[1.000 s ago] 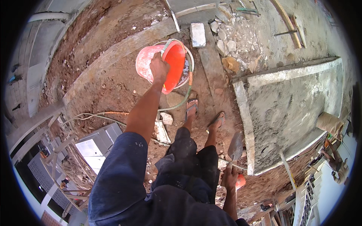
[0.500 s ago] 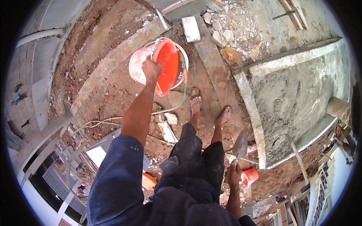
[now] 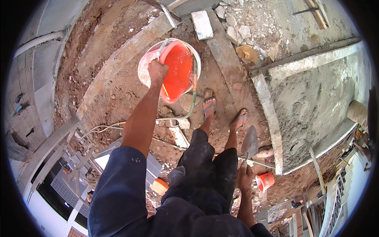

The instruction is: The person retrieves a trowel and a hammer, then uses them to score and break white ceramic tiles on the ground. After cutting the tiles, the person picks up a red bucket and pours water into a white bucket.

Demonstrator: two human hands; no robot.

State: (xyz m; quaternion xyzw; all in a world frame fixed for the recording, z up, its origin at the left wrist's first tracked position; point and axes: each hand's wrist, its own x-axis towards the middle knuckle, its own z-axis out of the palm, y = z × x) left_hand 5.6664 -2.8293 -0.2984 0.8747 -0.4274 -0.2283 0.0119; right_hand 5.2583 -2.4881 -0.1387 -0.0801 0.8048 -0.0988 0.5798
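Observation:
My left hand is closed on the near-left rim of an orange bucket, held tilted at the mouth of a larger pale bucket. Pale flecks or splashes show inside the orange bucket; I cannot tell how much liquid it holds. A green hose with an orange-tan section passes over the buckets' right side and curves down to the ground. Down at my right side, my right hand grips a trowel, its pointed grey blade facing forward. The fingers partly hide its handle.
My sandalled feet stand on reddish dirt. To the right, a low concrete wall borders a bed of grey mortar. A small orange bucket lies tipped near my right hand. Ahead are a white block and stone rubble.
Pale flecks or splashes now show inside the orange bucket, where its inner wall looked smoother before. The view has shifted slightly. Both hands keep their hold.

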